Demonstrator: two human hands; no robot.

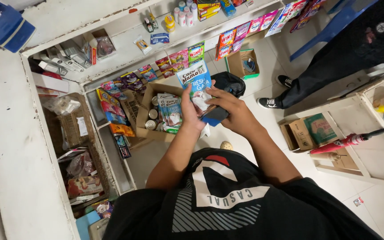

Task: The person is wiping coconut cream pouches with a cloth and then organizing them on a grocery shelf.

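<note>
My left hand [189, 111] grips the lower edge of a blue and white pouch [196, 80] with a coconut picture, held upright in front of me. My right hand [232, 111] rests on the pouch's right side and holds a dark flat thing [216, 114] against it. Below the hands an open cardboard box [145, 116] sits on the floor with more of the same pouches [170, 113] and several cans [151, 119] inside.
White shelves [5, 146] to my left hold packets, boxes and bags. Sachet strips [178, 57] hang along the shelf ahead. Another person [334, 62] in dark trousers and black shoes stands at the right, near a blue chair [330, 29]. More cardboard boxes [307, 131] lie on the floor.
</note>
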